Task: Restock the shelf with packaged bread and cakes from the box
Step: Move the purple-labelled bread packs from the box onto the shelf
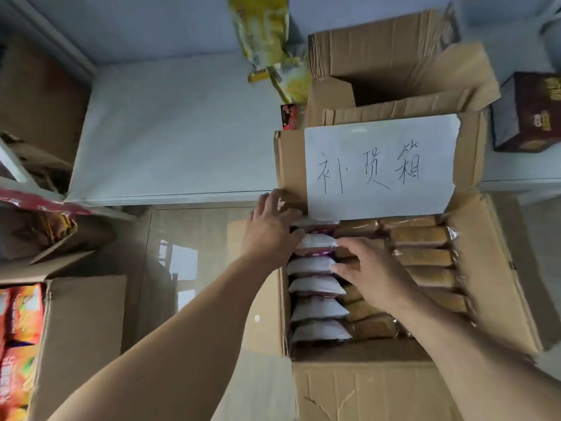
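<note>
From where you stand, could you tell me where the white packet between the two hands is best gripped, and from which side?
Grip the white packet by its two short ends, coming from above. It stands on edge in a tight row in the box, with only its top edge free. The left hand and right hand already sit at either end, so a pinch and a straight lift would probably clear its neighbours.

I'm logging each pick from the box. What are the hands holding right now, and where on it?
Both hands are on one white packet in the box: left hand at its left end, right hand at its right end. It is not lifted yet.
</note>
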